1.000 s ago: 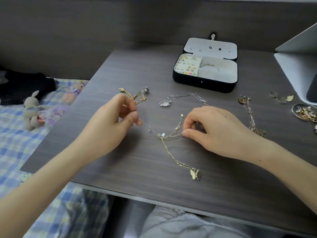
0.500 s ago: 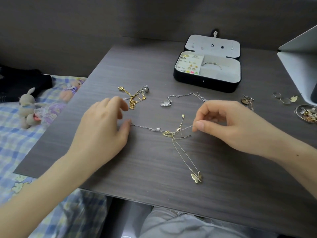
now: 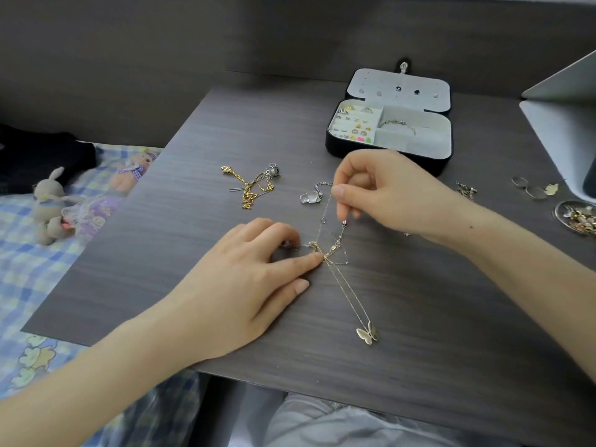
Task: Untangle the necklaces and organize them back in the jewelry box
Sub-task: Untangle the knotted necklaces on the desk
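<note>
Our left hand (image 3: 245, 285) lies low on the worktop (image 3: 161, 269). Its forefinger is stretched out, with the tip pressing on the knot of necklaces (image 3: 324, 253). The other fingers are loosely bent, and we cannot tell whether any chain is trapped under them.

Our right hand (image 3: 396, 195) is raised at 1 o'clock from the knot. Its thumb and forefinger pinch a thin silver chain (image 3: 326, 208), which runs down from the pinch to the knot. A fine gold chain (image 3: 346, 291) leaves the knot toward 5 o'clock and ends in a butterfly pendant (image 3: 367, 333) lying flat on the wood.

The jewelry box (image 3: 387, 154) stands open at 1 o'clock, beyond the right hand, near the far edge (small rings in its left compartment, a bangle in the right one). A heaped gold necklace (image 3: 251, 188) lies at 10 o'clock from the knot, well apart from it. A clear pendant (image 3: 311, 196) sits at 12 o'clock, just beside the right thumb. At 3 o'clock, by the worktop's right edge, a small dish (image 3: 559, 209) holds more trinkets.
</note>
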`<state>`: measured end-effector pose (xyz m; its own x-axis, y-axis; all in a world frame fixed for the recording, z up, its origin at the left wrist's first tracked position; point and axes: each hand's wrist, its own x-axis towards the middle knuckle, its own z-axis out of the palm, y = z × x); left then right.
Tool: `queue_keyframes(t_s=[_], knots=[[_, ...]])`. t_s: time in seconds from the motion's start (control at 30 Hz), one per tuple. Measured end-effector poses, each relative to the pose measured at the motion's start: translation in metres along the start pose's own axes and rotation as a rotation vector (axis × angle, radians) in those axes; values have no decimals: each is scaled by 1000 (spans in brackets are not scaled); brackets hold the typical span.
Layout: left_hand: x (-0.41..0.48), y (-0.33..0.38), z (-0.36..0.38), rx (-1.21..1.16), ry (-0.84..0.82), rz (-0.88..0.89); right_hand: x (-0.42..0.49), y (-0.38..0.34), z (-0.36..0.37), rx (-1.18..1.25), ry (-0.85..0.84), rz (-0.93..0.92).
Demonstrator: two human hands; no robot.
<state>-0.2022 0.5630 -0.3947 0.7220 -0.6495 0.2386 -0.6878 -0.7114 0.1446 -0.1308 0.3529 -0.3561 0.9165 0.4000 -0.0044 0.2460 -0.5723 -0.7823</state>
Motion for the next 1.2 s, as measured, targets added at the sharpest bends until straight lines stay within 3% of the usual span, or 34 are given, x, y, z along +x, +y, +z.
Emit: queue_keyframes(t_s=[0.23, 0.47, 0.63, 0.77, 0.97, 1.2], knots=[[-7, -4, -1, 40, -1, -26, -1, 1, 10, -404, 89, -111], [-10, -9, -3, 37, -5, -17, -61, 0, 4, -508, -317, -262], [-12, -9, -5, 37, -37, -28, -67, 8, 3, -383, -356, -252], [-16, -9, -7, 48, -96, -34, -66, 2, -1, -203, -376, -139], [-24, -6, -9, 168, -141, -11, -40, -22, -19, 126, -129, -151], [-28, -1, -9, 313, -165, -1, 15, -29, 17, 22, 62, -222]])
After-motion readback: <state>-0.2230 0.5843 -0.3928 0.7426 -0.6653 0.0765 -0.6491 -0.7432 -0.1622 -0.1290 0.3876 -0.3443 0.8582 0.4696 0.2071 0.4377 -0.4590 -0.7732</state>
